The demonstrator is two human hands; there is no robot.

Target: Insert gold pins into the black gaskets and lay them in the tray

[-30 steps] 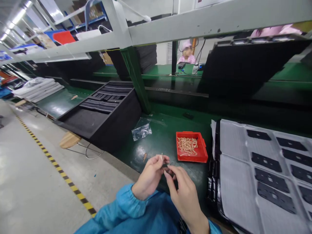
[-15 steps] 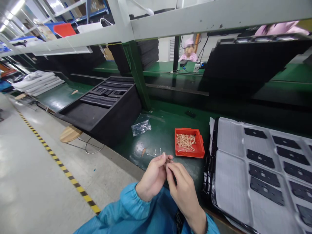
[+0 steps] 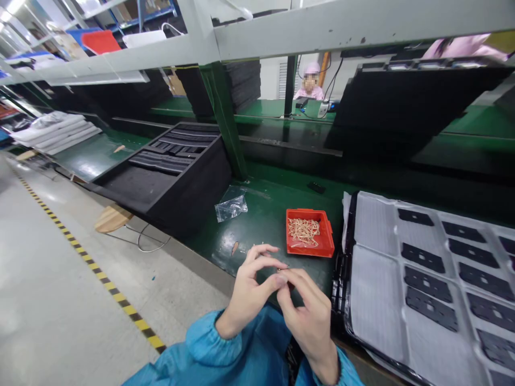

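Observation:
My left hand [image 3: 251, 289] and my right hand [image 3: 308, 311] meet low in the middle of the view, over the front edge of the green bench [image 3: 265, 225]. Their fingertips pinch together on a small part [image 3: 281, 274] that is too small to name. The left hand's other fingers are lifted and spread. Both arms wear blue sleeves [image 3: 225, 348]. Just beyond the hands sits a small red tray [image 3: 308, 252] holding several thin tan pins [image 3: 302, 229].
A large tray [image 3: 378, 295] with white film and several flat black parts [image 3: 432, 281] lies at the right. A clear plastic bag [image 3: 230, 206] and a black foam-lined box [image 3: 161, 179] lie to the left. A person in pink sits beyond the bench. Grey floor with striped tape lies left.
The hands have stayed together on the small part. The left hand's free fingers have lifted and spread. The view has shifted slightly, so the hands sit lower.

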